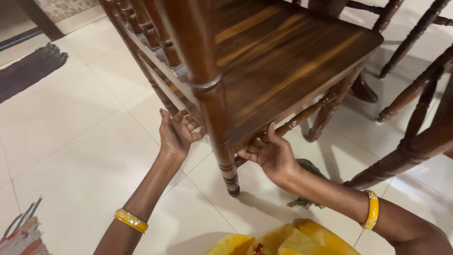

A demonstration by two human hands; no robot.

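A dark wooden chair (pixel 278 56) with turned legs stands on white floor tiles, seen from above and behind. My left hand (pixel 175 133) grips the lower rail of the chair's back beside the rear leg (pixel 222 141). My right hand (pixel 271 153) holds the underside of the seat's edge, thumb up against the wood. Both wrists wear yellow bangles. A greyish cloth (pixel 309 186) lies on the floor behind my right wrist, mostly hidden by the arm.
More turned legs of dark wooden furniture (pixel 415 94) stand to the right. A dark mat (pixel 28 71) lies at the far left, a patterned rug corner (pixel 21 236) at the bottom left. Yellow fabric (pixel 278 241) shows at the bottom edge.
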